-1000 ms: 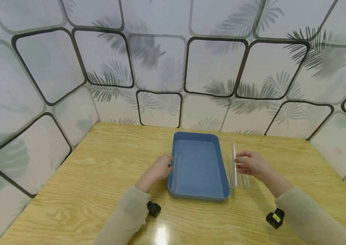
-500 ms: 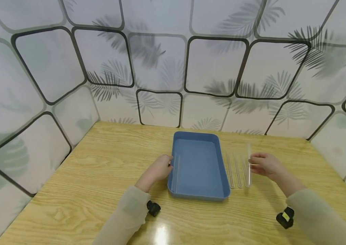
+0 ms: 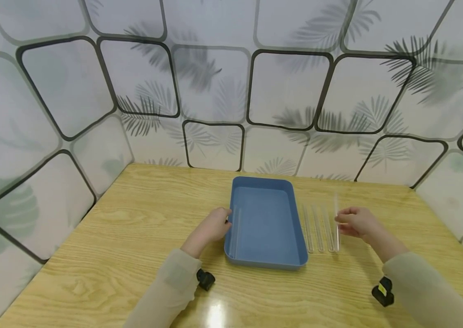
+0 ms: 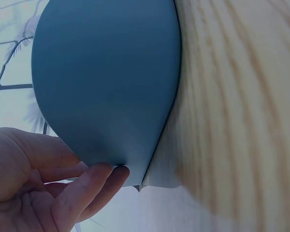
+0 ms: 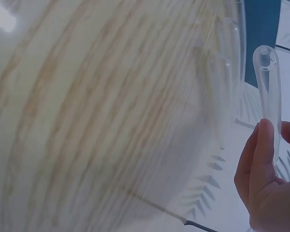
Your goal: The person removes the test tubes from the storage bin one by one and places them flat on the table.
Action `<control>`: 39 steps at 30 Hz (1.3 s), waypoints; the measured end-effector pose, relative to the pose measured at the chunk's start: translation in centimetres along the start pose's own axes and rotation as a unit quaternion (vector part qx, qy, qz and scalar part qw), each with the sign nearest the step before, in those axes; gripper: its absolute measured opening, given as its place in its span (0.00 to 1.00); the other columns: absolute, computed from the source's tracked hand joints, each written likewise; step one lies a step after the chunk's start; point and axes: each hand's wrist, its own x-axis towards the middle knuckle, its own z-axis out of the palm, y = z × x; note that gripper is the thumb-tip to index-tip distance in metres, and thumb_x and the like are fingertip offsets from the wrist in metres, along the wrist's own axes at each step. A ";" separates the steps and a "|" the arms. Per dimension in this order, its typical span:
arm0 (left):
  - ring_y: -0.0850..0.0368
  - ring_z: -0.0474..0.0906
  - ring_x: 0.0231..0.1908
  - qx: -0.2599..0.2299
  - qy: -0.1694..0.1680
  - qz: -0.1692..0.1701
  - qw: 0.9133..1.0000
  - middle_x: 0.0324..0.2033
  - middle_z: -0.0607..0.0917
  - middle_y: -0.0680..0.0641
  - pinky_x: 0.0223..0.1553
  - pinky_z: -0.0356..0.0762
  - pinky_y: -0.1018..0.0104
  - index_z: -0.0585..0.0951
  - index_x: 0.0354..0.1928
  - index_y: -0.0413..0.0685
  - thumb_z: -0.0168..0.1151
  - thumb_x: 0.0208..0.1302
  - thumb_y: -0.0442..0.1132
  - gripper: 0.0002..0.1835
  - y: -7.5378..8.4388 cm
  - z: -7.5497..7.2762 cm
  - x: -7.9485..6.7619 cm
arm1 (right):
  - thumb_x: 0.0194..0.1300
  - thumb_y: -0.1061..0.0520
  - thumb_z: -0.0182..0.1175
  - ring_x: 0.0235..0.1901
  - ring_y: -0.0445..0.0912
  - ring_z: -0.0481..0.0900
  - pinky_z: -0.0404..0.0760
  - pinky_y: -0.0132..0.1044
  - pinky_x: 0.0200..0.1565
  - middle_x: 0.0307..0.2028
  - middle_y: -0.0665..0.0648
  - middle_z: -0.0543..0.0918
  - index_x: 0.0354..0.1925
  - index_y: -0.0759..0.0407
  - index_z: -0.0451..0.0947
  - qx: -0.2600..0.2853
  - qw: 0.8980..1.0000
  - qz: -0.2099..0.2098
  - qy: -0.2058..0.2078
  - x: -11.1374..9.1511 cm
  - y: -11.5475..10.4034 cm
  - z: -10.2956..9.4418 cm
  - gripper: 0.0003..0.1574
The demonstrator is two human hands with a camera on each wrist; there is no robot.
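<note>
A shallow blue tray (image 3: 270, 223) lies on the table, its left rim pinched between the thumb and fingers of my left hand (image 3: 217, 223). The left wrist view shows fingertips (image 4: 102, 169) against the tray's outer wall. Within the tray, along its left side, are clear tubes (image 3: 236, 237). My right hand (image 3: 356, 222) pinches a clear test tube (image 5: 270, 101) between thumb and fingers; its rounded end points toward me in the head view. Three more clear test tubes (image 3: 318, 234) lie side by side between the tray and the held one.
The wooden table (image 3: 141, 255) extends around the tray on all sides. Patterned fabric walls (image 3: 215, 91) enclose its back and sides. Small black devices (image 3: 206, 279) sit at both wrists.
My right hand has moved right with the test tube, from over the others to the right end of their row. The left hand and tray have stayed put.
</note>
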 end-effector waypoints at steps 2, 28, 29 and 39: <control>0.43 0.71 0.49 -0.001 0.001 0.002 1.000 0.52 0.70 0.31 0.45 0.74 0.58 0.65 0.56 0.24 0.49 0.61 0.28 0.21 0.0 0.0 0.0 | 0.61 0.64 0.52 0.24 0.39 0.77 0.80 0.31 0.31 0.29 0.53 0.73 0.46 0.78 0.61 -0.019 1.000 0.000 0.004 0.1 0.2 -0.1 0.19; 0.45 0.70 0.51 0.003 -0.005 -0.020 1.000 0.54 0.69 0.32 0.48 0.72 0.58 0.65 0.57 0.27 0.49 0.63 0.30 0.21 0.1 0.0 0.0 | 0.54 0.67 0.54 0.20 0.41 0.74 0.80 0.33 0.26 0.25 0.57 0.71 0.36 0.79 0.67 -0.116 0.991 0.022 0.063 2.2 1.3 -0.5 0.14; 0.45 0.69 0.51 0.003 -0.006 -0.020 1.000 0.54 0.69 0.32 0.48 0.72 0.58 0.65 0.57 0.27 0.49 0.63 0.30 0.21 0.1 0.0 0.0 | 0.54 0.67 0.54 0.19 0.41 0.74 0.80 0.33 0.26 0.24 0.57 0.71 0.35 0.79 0.68 -0.116 0.991 0.023 0.064 2.2 1.3 -0.5 0.13; 0.44 0.67 0.53 -0.002 -0.005 -0.023 1.000 0.55 0.68 0.32 0.50 0.70 0.57 0.64 0.57 0.26 0.49 0.63 0.30 0.21 0.3 -0.1 -0.1 | 0.54 0.68 0.54 0.17 0.41 0.75 0.80 0.34 0.25 0.19 0.54 0.74 0.32 0.78 0.71 -0.112 0.991 0.031 0.064 2.3 1.6 -0.3 0.10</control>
